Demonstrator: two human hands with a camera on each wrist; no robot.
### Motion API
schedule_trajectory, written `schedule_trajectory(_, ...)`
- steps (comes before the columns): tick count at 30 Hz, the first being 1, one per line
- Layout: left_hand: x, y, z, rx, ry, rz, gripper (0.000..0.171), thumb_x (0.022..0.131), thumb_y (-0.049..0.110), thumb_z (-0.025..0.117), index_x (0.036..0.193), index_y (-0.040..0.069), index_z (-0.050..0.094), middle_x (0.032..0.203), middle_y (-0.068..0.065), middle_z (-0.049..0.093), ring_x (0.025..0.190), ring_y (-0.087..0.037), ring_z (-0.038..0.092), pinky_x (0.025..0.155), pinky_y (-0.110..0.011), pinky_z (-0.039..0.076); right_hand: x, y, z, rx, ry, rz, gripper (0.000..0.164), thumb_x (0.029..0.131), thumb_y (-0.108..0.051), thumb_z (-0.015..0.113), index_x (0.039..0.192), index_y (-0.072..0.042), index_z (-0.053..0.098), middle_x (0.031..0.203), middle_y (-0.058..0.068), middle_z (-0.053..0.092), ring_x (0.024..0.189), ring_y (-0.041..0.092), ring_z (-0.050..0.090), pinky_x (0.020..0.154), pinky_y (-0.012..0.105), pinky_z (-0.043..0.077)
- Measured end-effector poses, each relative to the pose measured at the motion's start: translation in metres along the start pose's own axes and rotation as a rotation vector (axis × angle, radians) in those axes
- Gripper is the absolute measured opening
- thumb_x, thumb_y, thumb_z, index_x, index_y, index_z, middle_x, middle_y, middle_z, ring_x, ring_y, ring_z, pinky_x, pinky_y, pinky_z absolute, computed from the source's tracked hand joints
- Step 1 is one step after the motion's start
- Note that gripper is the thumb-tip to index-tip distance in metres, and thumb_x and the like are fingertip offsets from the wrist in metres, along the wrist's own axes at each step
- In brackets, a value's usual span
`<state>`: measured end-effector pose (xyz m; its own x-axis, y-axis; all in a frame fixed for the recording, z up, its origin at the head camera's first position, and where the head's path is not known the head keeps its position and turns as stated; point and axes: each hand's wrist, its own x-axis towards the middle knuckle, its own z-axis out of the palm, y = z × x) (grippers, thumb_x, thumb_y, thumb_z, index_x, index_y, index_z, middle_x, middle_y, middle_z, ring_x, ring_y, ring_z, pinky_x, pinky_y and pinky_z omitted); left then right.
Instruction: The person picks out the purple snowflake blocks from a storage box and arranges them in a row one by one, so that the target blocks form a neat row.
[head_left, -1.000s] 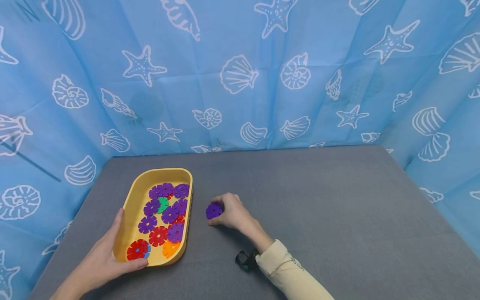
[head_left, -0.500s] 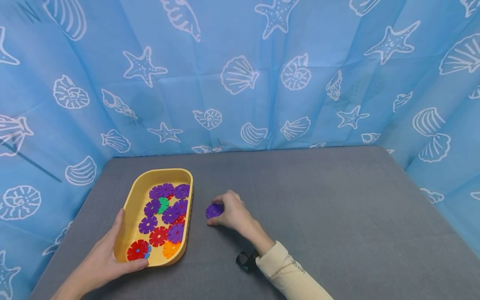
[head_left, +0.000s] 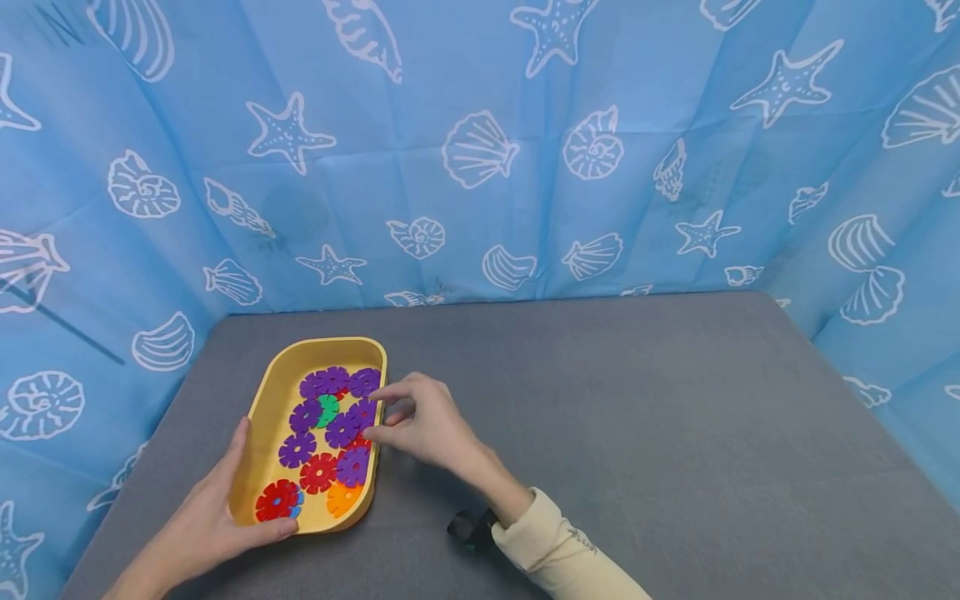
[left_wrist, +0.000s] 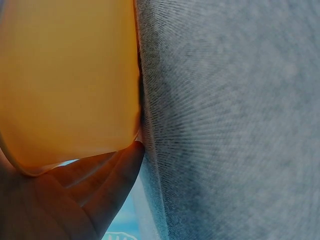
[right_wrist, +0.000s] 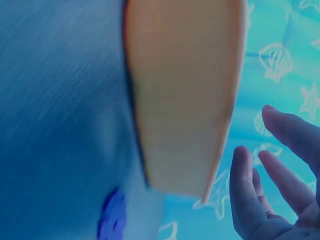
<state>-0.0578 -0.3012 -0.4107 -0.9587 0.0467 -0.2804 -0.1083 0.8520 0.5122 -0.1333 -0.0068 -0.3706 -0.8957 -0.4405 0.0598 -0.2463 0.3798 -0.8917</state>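
A yellow tray [head_left: 266,433] stands at the left of the table. It holds notched plastic snowflake discs: several purple discs [head_left: 297,448], red discs [head_left: 318,472], a green disc [head_left: 327,410], an orange disc [head_left: 343,498] and a partly covered blue one. My left hand [head_left: 204,525] holds the tray's near left corner, thumb at the near wall and fingers along the left side. At the tray's right rim is my right hand [head_left: 431,423], fingers parted with nothing between them. A purple disc [right_wrist: 113,216] lies on the table beside the tray, hidden by my right hand in the head view.
A grey cloth covers the table [head_left: 637,433]. Behind it and along the sides hangs a blue curtain [head_left: 480,75] with white shells and starfish. A black strap [head_left: 471,529] sits at my right wrist.
My right hand has let go of the purple disc on the table and moved left to the tray's right rim, fingers opening. My left hand and the tray have stayed put.
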Motion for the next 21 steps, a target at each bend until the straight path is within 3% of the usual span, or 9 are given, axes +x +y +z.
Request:
schedule_trajectory(12, -0.003, -0.002, -0.001, -0.018, 0.032, 0.072, 0.137, 0.079, 0.054, 0.081, 0.162, 0.009, -0.019, 0.161, -0.034, 0.022, 0.127, -0.049, 0.047, 0.088, -0.054, 0.061, 0.019, -0.034, 0.050, 0.024, -0.115, -0.010, 0.040, 0.082, -0.019, 0.087, 0.120, -0.012, 0.076, 0.115, 0.002, 0.074, 0.074, -0.007, 0.065, 0.061, 0.010, 0.054)
schedule_trajectory(16, -0.003, -0.002, -0.001, -0.025, 0.041, 0.084, 0.137, 0.078, 0.053, 0.082, 0.162, 0.008, -0.016, 0.159, -0.034, 0.025, 0.127, -0.050, 0.048, 0.085, -0.052, 0.062, 0.024, -0.037, 0.072, 0.033, -0.123, 0.024, 0.040, 0.082, -0.019, 0.087, 0.121, -0.013, 0.076, 0.120, 0.000, 0.075, 0.074, -0.007, 0.066, 0.060, 0.010, 0.054)
schedule_trajectory(21, -0.004, -0.003, 0.001, -0.038, 0.039, 0.084, 0.135, 0.080, 0.053, 0.081, 0.162, 0.009, -0.017, 0.159, -0.034, 0.027, 0.127, -0.052, 0.051, 0.084, -0.049, 0.063, 0.028, -0.035, 0.093, 0.020, -0.122, 0.108, 0.038, 0.083, -0.021, 0.086, 0.119, -0.017, 0.077, 0.112, -0.005, 0.072, 0.077, -0.006, 0.059, 0.061, 0.010, 0.052)
